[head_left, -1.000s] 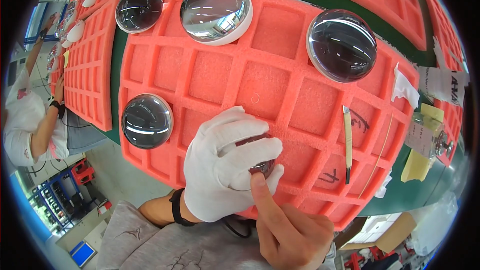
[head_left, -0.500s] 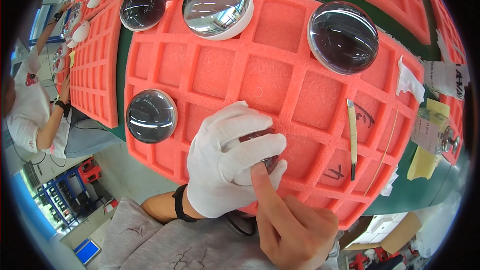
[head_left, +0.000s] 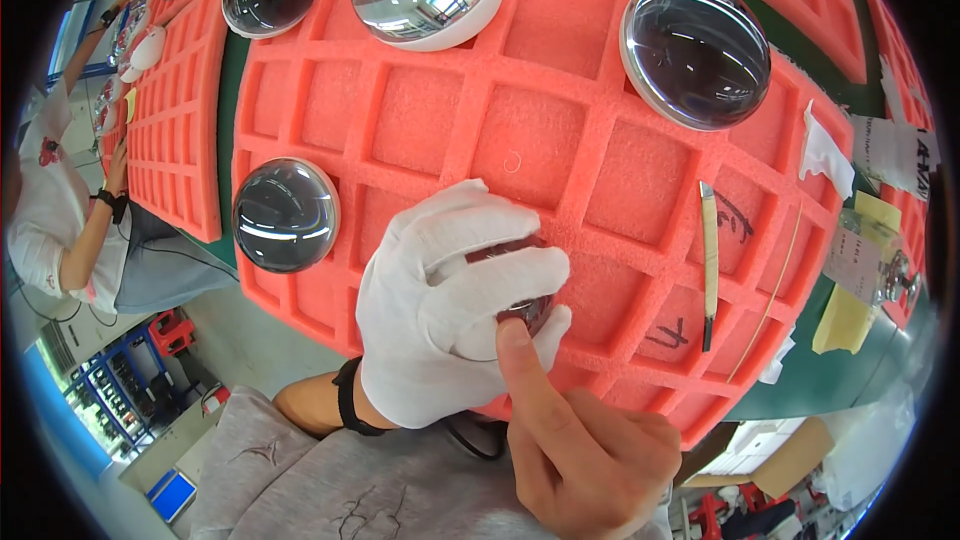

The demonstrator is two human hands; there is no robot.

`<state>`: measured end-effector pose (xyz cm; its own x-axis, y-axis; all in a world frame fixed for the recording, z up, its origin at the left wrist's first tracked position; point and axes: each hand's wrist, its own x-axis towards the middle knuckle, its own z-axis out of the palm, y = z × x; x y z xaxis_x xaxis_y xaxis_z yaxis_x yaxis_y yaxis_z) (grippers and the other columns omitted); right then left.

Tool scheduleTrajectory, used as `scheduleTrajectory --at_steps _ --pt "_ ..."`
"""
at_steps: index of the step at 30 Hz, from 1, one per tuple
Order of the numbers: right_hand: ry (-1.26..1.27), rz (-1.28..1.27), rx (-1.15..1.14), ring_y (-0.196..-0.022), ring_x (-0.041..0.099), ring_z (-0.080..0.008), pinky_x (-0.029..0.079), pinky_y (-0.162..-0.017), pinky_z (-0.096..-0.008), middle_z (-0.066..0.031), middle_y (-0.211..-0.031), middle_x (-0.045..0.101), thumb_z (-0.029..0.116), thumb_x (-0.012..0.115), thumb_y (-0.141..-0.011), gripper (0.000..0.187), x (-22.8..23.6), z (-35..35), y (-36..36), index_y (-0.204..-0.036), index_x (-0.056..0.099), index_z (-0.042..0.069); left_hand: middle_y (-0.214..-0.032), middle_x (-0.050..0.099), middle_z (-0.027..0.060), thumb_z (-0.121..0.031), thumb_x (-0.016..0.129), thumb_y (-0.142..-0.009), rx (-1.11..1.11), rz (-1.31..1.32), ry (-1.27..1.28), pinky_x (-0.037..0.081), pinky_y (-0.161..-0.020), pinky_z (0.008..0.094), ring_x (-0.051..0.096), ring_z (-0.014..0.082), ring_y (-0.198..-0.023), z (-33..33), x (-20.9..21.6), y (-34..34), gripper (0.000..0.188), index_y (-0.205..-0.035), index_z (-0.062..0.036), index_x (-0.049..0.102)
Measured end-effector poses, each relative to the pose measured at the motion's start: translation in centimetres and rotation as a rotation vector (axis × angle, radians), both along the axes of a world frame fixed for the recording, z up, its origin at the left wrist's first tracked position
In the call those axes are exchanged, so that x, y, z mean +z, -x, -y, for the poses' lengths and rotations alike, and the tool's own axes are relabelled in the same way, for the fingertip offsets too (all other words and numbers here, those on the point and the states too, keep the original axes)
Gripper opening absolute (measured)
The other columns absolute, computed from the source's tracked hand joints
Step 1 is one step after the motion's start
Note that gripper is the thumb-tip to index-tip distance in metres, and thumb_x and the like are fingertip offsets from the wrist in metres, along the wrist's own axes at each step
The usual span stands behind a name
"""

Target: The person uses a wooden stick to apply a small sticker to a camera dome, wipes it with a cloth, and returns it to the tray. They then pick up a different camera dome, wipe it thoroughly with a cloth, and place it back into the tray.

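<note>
Dark lens (head_left: 536, 310) gripped in gloved left hand (head_left: 425, 315), edge touched by bare right hand (head_left: 590, 450), its closure unclear

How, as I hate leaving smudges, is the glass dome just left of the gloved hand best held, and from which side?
Probably hold the dome by opposite sides of its round rim, coming from above. It lies curved side up on the pink tray, so a palm over the top would likely touch its shiny face.
</note>
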<state>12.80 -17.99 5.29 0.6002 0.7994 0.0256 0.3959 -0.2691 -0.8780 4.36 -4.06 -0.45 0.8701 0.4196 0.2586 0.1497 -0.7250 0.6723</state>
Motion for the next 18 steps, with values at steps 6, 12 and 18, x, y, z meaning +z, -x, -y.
scheduleTrajectory --at_steps 6,12,18 --pt "0.151 0.071 0.098 -0.043 0.041 -0.0132 0.038 -0.043 -0.031 -0.0004 -0.061 0.054 -0.004 0.072 -0.076 0.05 0.6 1.1 0.2 -0.125 0.074 0.007 -0.113 0.064 0.0144 -0.008 0.089 -0.056 0.023 0.004 0.027 0.054 -0.097 0.0466 0.064 0.0321 -0.103 0.3 -0.1 0.0 0.05 -0.103 -0.0104 0.072" --pt "0.337 -0.375 -0.207 -0.043 0.04 -0.0131 0.037 -0.043 -0.031 0.0003 -0.061 0.052 -0.006 0.072 -0.075 0.051 2.3 -1.8 0.3 -0.124 0.074 0.007 -0.113 0.063 0.0116 -0.006 0.088 -0.055 0.037 0.02 0.013 0.055 -0.086 0.0427 0.064 0.0315 -0.1 0.5 0.2 -0.5 0.049 -0.101 -0.0131 0.071" --pt "0.043 0.046 0.027 -0.043 0.039 -0.0136 0.037 -0.043 -0.0312 0.0002 -0.062 0.053 -0.006 0.072 -0.075 0.052 0.2 1.1 -0.1 -0.125 0.073 0.007 -0.114 0.064 0.0152 -0.007 0.088 -0.056 0.027 -0.023 0.003 0.055 -0.094 0.0456 0.064 0.0323 -0.104 0.5 0.5 -0.3 0.05 -0.103 -0.0092 0.071"
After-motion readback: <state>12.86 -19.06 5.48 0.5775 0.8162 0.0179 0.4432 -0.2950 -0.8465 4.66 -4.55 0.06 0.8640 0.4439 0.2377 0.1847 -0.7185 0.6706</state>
